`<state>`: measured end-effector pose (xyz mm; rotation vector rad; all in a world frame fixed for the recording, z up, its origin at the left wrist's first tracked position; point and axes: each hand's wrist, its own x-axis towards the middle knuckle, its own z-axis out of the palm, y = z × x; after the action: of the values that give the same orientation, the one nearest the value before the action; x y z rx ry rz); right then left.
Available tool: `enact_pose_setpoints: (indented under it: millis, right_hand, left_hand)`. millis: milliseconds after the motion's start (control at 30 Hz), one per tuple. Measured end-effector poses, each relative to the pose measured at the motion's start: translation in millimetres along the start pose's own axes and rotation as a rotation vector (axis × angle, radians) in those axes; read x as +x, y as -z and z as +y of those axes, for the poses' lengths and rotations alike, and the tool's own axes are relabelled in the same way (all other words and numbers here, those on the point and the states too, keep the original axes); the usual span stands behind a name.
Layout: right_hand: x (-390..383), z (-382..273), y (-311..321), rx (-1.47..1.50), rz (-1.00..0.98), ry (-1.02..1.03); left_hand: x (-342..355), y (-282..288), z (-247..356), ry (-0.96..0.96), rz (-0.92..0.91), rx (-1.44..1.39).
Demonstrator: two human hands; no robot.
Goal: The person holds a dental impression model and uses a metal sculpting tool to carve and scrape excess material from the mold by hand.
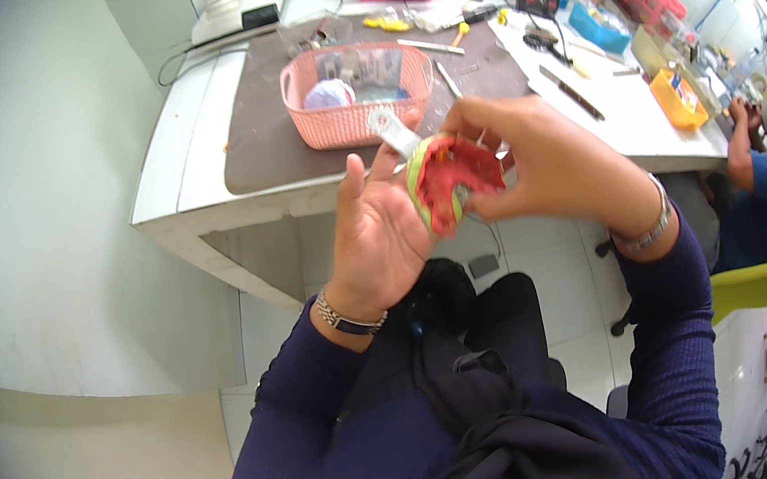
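Two bare hands are at the centre of the head view, and between them I see one impression tray, filled with red and green material, its pale handle pointing to the upper left. The right hand pinches the tray by its right side, thumb below and fingers above. The left hand is opened, palm upward, at the tray's left; some of its fingers are hidden behind, so I cannot tell if they support it. Above, on the white table, stands a pink basket. As I judge, the step in hand is turning or inspecting the tray. The next move asks, I think, for a steady hold at the edge, without pressing the red inner surface.
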<state>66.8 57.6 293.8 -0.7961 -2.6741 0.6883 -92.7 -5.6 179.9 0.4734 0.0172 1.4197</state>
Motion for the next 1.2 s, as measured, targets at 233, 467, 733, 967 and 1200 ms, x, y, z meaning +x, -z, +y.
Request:
enact_pose_setpoints:
  millis: [233,467,733,967,1200]
  right_hand:
    - [-73.5,-24.0,-35.5,-0.174,0.075,0.124]
    - [-33.6,66.4,-25.2,0.095,0.534,-0.11]
    - [87.7,202.2,-55.7,-0.541,0.456,-0.2]
    - [124.4,227.0,-57.1,-0.71,0.204,-0.379]
    - [62.2,173.2,-28.1,-0.481,0.612,-0.357]
  left_hand:
    - [-51.4,-24.5,-47.6,0.017,0.085,0.176]
    - [-48.9,-16.1,-66.3,-0.18,-0.227,-0.158]
    - [-28.4,3.3,-41.8,-0.294,-0.32,0.456]
    - [-37.1,-3.5,-34.5,-0.283,-0.451,0.318]
    - [-40.3,-9.3,-34.8,-0.365,-0.458,0.189]
